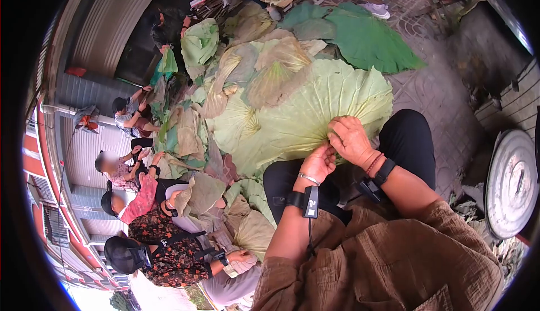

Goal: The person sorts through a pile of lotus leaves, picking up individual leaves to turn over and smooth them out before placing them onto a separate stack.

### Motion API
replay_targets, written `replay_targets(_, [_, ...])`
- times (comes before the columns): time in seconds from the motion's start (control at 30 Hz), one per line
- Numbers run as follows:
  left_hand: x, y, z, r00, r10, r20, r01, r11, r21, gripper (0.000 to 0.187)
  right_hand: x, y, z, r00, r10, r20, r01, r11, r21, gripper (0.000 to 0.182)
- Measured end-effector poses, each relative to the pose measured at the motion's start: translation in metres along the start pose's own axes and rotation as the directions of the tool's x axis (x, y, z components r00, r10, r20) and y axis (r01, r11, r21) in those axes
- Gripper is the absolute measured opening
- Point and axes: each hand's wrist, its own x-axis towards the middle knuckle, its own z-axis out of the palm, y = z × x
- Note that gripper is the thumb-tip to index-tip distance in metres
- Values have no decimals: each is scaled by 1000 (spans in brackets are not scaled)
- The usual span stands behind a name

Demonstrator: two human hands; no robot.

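Note:
A large pale green lotus leaf (332,100) is spread in front of my knees, its veins fanning out from near my fingers. My left hand (318,166), with a silver bangle at the wrist, pinches the leaf at its near edge. Right beside it, my right hand (350,139) is closed on the same spot, fingertips touching those of the left. What exactly lies between the fingertips is hidden. Beyond, a dried brownish leaf (275,77) overlaps a pile of other lotus leaves, and a darker green leaf (371,38) lies at the back right.
Several people sit along the left, among them a person in a dark floral shirt (163,254) handling leaves. More people are at the top. A round metal lid (512,184) stands at the right, near a dark container (484,46). Patterned paving (433,119) shows beside my knee.

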Motion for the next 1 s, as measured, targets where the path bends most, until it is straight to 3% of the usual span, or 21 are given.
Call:
replay_targets(0.03, [1, -2, -5, 998, -39, 41, 32, 987, 155, 18, -8, 8, 8, 987, 56, 153, -60, 998, 22, 32])
replay_targets(0.07, [-8, 0, 0, 999, -23, 38, 17, 989, 148, 18, -10, 9, 11, 987, 40, 156, -45, 999, 30, 32])
replay_targets(0.13, [-35, 6, 18, 995, -97, 17, 78, 877, 475, 22, -14, 7, 18, 964, 75, 256, -36, 988, -153, 38])
replay_targets(0.17, [-43, 9, 13, 995, -89, 49, 53, 869, 491, 27, -18, 12, 23, 932, 138, 334, -94, 985, -144, 42])
replay_targets(0.2, [-55, 16, 10, 996, -78, 43, 47, 874, 484, 27, -19, 12, 21, 932, 126, 341, -84, 987, -136, 42])
replay_targets(0.27, [-84, 33, -3, 995, 83, 55, -98, 904, 417, 31, -22, 12, 18, 885, 162, 436, -79, 976, -201, 42])
replay_targets(0.4, [-126, 49, -80, 939, 345, -6, -344, 935, -82, 29, -27, 15, 20, 883, 165, 439, -82, 976, -201, 42])
replay_targets(0.5, [-145, 35, -155, 904, 413, -114, -426, 894, -137, 28, -27, 15, 18, 875, 175, 452, -90, 975, -204, 41])
replay_targets(0.53, [-148, 22, -175, 837, 404, -369, -460, 885, -75, 26, -29, 16, 19, 874, 182, 451, -92, 972, -215, 41])
replay_targets(0.57, [-149, 8, -198, 709, 369, -602, -469, 883, -10, 25, -30, 17, 21, 884, 169, 436, -74, 971, -227, 40])
replay_targets(0.6, [-144, -9, -234, 704, 342, -623, -462, 886, -35, 25, -30, 18, 22, 867, 168, 469, -68, 973, -223, 40])
replay_targets(0.67, [-143, -64, -298, 715, 378, -589, -291, 926, 241, 23, -32, 20, 24, 900, 125, 418, -43, 979, -201, 40])
replay_targets(0.73, [-152, -96, -274, 554, 259, -791, -64, 961, 270, 21, -34, 22, 26, 915, 89, 394, -5, 978, -209, 39])
replay_targets(0.8, [-145, -137, -293, 515, 234, -824, 109, 936, 334, 23, -35, 22, 29, 901, 71, 427, 26, 976, -217, 39])
replay_targets(0.87, [-127, -177, -348, 645, 250, -723, 344, 750, 566, 30, -37, 30, 32, 915, 55, 400, 53, 966, -255, 40])
replay_targets(0.9, [-119, -187, -352, 631, 347, -694, 413, 607, 679, 37, -37, 31, 34, 924, 26, 381, 82, 961, -264, 38])
replay_targets(0.93, [-116, -202, -353, 627, 337, -702, 407, 627, 664, 37, -37, 31, 34, 916, 11, 400, 101, 960, -260, 38])
replay_targets(1.0, [-122, -189, -301, 381, 498, -779, 343, 706, 620, 42, -32, 23, 33, 915, 37, 401, 70, 966, -249, 37])
